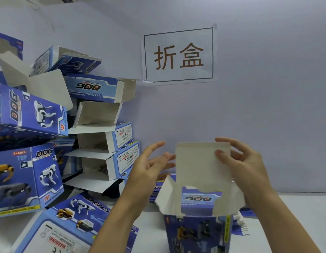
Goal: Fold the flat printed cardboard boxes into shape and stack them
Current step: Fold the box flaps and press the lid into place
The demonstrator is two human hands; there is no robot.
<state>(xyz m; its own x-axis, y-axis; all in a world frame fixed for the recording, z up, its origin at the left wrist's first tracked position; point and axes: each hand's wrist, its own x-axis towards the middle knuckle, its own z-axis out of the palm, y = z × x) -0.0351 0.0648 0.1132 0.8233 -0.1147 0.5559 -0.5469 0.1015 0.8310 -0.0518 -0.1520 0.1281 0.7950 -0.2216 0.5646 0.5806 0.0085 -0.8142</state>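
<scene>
A: Box (198, 232) position?
B: Upright on table (295, 216), top open, tall flap (202, 165) raised.
A: Hands?
B: Right hand (244, 165) pinches flap's upper edge; left hand (151, 167) released, fingers spread just beside it. Folded stack (96, 139) left

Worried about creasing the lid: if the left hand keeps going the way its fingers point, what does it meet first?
Probably the left edge of the upright lid flap, which the right hand pinches. The left hand points right toward it, though depth is unclear.

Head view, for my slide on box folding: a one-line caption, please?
Right hand pinches the lid flap of an upright box; left hand open beside it, stack at left.
</scene>
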